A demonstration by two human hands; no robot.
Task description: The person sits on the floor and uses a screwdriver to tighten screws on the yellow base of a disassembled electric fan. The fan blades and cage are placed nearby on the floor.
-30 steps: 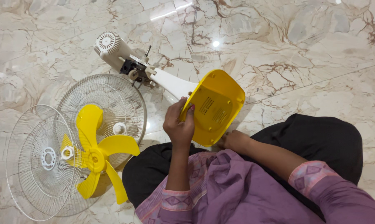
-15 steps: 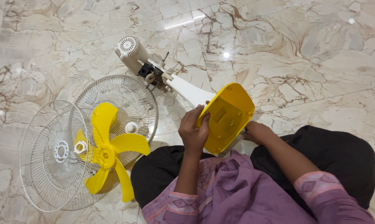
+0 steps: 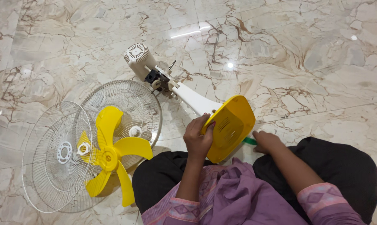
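Far off to the left of my fingers, the two wire guards sit on the marble floor (image 3: 305, 50): the front guard (image 3: 57, 156) overlaps the rear guard (image 3: 126, 112), and the yellow fan blade (image 3: 109, 154) lies across both. None of that is being touched right now.

Up past my fingers is the white motor head (image 3: 139, 58) with its shaft poking out, lying on its side, joined to the white neck (image 3: 192, 99) that runs down to the yellow base (image 3: 232, 127). The base is tipped up on edge with its underside facing me, right in front of my knees.

My left hand (image 3: 199, 139) is wrapped around the base's left rim, fingers curled tight on it, holding it tilted. My right hand (image 3: 267, 142) is just right of the base, low near the floor, closed loosely over something green (image 3: 250, 141). Looks like a tool handle, but I honestly can't tell what it is or how firmly I've got it, since the base hides most of it.

So I'd say I'm at the stage of working on the underside of the base. Next move probably needs the left hand to keep the base steady while the right brings that green thing up to it.
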